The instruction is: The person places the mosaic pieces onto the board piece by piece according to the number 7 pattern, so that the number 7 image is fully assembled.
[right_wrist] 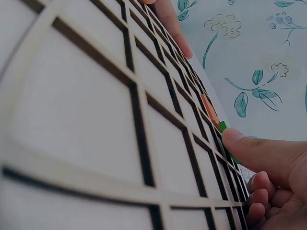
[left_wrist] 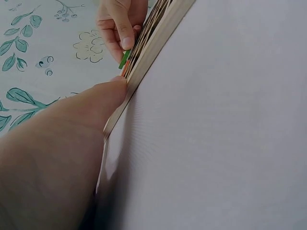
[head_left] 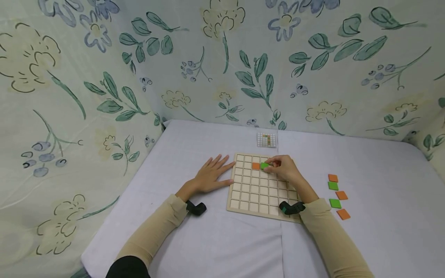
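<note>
- Two hands meet the grid board (head_left: 255, 191) at the centre of the head view: the left hand (head_left: 213, 175) lies flat, fingers spread, thumb against the left rim; the right hand (head_left: 285, 168) pinches a green tile (head_left: 264, 165) between thumb and fingers.
- That green tile is at the board's upper middle, just right of an orange tile (head_left: 255, 166); fingertips cover part of it, and I cannot tell whether it is fully seated.
- Right hand, forearm and black wrist device (head_left: 291, 208) hide much of the board's right edge and lower right corner.
- Markings on the small card (head_left: 266, 140) above the board are too fine to read; a black shape (head_left: 128, 267) is cut off at lower left.
- White cloth (head_left: 222, 243) spreads between the forearms below the board, and a strip of it separates the board from five loose tiles (head_left: 333, 178) at right, three orange, two green.
- A seam runs down the cloth at lower centre; floral fabric (head_left: 194, 42) rises behind and at left.
</note>
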The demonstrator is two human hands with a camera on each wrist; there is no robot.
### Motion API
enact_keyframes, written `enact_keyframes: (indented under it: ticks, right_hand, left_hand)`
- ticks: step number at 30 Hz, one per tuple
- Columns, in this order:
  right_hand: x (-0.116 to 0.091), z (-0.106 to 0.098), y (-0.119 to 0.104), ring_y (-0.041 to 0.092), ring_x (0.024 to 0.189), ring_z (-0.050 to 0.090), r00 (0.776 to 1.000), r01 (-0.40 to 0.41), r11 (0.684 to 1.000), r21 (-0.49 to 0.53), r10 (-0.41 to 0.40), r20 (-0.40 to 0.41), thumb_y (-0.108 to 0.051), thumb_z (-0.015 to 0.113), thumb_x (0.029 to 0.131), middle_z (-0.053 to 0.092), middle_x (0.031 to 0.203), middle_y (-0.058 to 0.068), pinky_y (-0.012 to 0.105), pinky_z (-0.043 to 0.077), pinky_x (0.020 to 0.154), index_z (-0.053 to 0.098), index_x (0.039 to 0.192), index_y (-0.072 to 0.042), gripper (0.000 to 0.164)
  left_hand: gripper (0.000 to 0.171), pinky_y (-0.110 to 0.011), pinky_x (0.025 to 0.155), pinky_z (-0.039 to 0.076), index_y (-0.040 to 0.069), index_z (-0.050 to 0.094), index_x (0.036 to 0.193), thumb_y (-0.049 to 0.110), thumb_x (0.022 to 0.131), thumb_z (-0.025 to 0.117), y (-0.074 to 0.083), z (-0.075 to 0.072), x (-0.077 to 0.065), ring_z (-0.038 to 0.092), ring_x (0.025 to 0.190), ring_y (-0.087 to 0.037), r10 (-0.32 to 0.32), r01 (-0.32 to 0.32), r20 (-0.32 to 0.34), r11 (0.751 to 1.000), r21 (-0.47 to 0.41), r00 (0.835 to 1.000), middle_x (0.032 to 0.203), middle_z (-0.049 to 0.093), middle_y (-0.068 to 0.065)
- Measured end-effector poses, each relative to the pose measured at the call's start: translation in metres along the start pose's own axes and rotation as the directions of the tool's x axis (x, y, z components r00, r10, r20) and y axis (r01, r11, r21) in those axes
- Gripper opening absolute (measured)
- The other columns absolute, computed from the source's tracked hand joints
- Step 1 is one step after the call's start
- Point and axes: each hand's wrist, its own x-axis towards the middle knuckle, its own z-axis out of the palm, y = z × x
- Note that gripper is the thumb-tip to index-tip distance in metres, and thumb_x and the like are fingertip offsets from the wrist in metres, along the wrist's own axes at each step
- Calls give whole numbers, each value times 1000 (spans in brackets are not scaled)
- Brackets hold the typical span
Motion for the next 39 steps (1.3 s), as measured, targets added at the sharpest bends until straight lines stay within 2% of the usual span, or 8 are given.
enact_keyframes:
  ticks: [13, 23, 28, 33, 39]
  right_hand:
    - [2, 4, 2, 19, 71, 42, 999, -27, 999, -22, 27, -18, -9, 80, 86, 49, 75, 5, 27, 35, 60, 72, 111, 6, 30]
    - [-1, 4, 0, 19, 69, 42, 999, -44, 999, -16, 43, -18, -9, 81, 85, 49, 74, 5, 28, 36, 61, 73, 111, 3, 30]
    - [-3, 0, 0, 18, 67, 43, 1000, -17, 1000, 7, 17, -10, -8, 79, 86, 52, 74, 6, 25, 36, 57, 71, 114, 5, 32]
    - [-6, -6, -1, 14, 64, 44, 1000, 5, 997, 81, -5, 2, -12, 78, 88, 55, 78, 8, 22, 37, 52, 69, 119, 6, 36]
    - [-14, -20, -6, 15, 69, 43, 1000, 21, 993, 115, -21, -7, -16, 77, 90, 52, 82, 10, 25, 38, 55, 67, 123, 6, 40]
  left_hand:
    - [77, -49, 120, -5, 32, 14, 161, 71, 97, 32, 1, -2, -1, -5, 152, -26, -17, 16, 32, 1000, 13, 999, 167, 3, -1]
    - [76, -51, 120, -2, 30, 17, 161, 68, 98, 35, 3, -2, -3, -2, 152, -29, -4, 4, 16, 1000, 4, 1000, 167, 6, -4]
    - [76, -50, 120, -3, 31, 16, 161, 69, 98, 35, 3, -3, -2, -2, 152, -28, -6, 6, 16, 1000, 2, 1000, 167, 5, -3]
    - [75, -49, 120, -4, 31, 16, 161, 69, 98, 35, 3, -2, -1, -3, 152, -27, -8, 7, 20, 1000, 2, 1000, 167, 5, -2]
    - [75, -50, 120, -2, 30, 17, 161, 68, 98, 35, 3, -3, -1, -2, 152, -28, -4, 4, 15, 1000, 2, 1000, 167, 5, -3]
